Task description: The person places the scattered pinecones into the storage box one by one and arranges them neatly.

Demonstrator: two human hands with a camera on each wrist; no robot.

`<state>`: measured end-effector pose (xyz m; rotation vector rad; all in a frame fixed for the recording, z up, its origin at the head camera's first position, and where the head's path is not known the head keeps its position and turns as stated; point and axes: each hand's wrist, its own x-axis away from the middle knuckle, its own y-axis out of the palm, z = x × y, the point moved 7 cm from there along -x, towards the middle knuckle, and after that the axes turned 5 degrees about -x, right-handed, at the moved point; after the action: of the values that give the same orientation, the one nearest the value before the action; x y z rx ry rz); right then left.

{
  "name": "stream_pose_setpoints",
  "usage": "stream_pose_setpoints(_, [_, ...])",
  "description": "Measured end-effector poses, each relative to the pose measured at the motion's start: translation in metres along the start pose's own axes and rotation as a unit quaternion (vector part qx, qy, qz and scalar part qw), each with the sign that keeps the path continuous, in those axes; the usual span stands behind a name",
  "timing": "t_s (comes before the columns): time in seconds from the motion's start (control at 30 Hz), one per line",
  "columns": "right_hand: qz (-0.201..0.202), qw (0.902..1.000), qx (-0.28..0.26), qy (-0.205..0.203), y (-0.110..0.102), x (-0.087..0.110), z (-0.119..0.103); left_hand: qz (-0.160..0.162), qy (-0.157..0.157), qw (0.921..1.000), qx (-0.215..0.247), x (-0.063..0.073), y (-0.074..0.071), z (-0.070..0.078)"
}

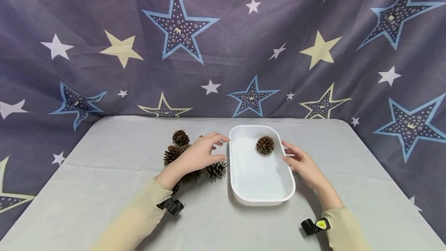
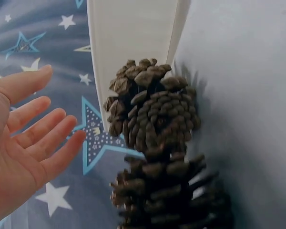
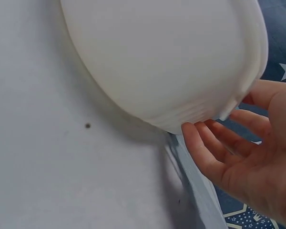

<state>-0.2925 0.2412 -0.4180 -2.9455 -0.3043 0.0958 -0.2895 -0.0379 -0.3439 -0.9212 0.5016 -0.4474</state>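
Note:
A white plastic tub point(image 1: 259, 181) with rounded corners stands on the table, one brown pine cone point(image 1: 265, 145) inside toward its far right. My left hand point(image 1: 198, 154) hovers over a cluster of pine cones point(image 1: 173, 155) left of the tub, its fingertips close to the left rim. In the left wrist view its fingers are spread and hold nothing, with a pine cone point(image 2: 159, 109) beside them. My right hand point(image 1: 304, 165) touches the tub's right side from outside. The right wrist view shows its fingertips point(image 3: 189, 128) against the tub's outer wall.
A light grey cloth covers the table point(image 1: 104, 200). Behind it hangs a dark curtain point(image 1: 230, 38) printed with stars. A black wrist camera point(image 1: 173, 207) sits on the left sleeve, another camera point(image 1: 313, 226) on the right.

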Motion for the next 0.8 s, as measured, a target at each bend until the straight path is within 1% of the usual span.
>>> stream_pose_setpoints(0.13, [-0.001,1.0000,-0.009,-0.001,0.000,-0.001,0.001,0.015,-0.011,0.9998,0.006,0.011,-0.008,-0.007])
stream_pose_setpoints(0.23, [-0.003,0.9999,-0.016,-0.002,0.000,-0.001,0.000,0.031,-0.014,0.9992,0.023,0.020,-0.013,-0.011])
stream_pose_setpoints(0.5, [-0.002,0.9996,-0.028,0.009,0.000,0.002,0.004,0.068,0.012,0.9964,0.048,0.042,-0.020,-0.016])
stream_pose_setpoints(0.7, [-0.001,0.9995,-0.029,0.011,0.000,0.000,0.006,0.081,-0.008,0.9936,0.078,0.062,-0.024,-0.028])
stream_pose_setpoints(0.8, [0.000,0.9996,-0.028,0.011,0.000,-0.001,0.007,0.088,-0.009,0.9922,0.088,0.072,-0.025,-0.034])
